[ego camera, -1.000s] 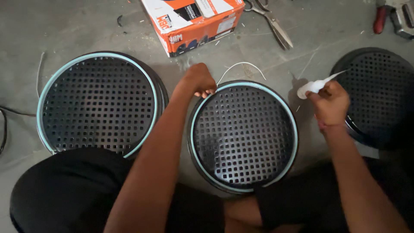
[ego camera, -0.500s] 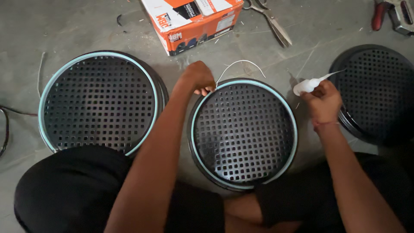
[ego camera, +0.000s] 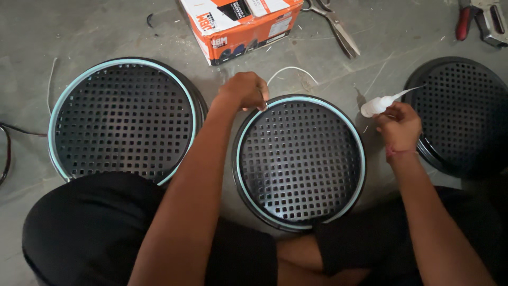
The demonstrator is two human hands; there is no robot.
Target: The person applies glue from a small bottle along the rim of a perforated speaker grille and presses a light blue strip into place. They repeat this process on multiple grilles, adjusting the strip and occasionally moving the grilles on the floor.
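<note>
The left hand [ego camera: 244, 91] pinches the loose white strip [ego camera: 292, 71] at the middle round black grille's [ego camera: 300, 159] twelve o'clock rim, the right hand [ego camera: 398, 126] grips a small white glue bottle [ego camera: 377, 105] at two o'clock, and the strip looks almost all stuck on.

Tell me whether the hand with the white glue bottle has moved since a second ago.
Yes. The right hand with the white squeeze bottle has drifted slightly left, away from the right-hand black grille, toward the middle grille.

An orange cardboard box [ego camera: 241, 26] and scissors [ego camera: 333, 26] are lying on the grey floor [ego camera: 106, 32]. A red-handled tool [ego camera: 479, 21] is resting top right.
</note>
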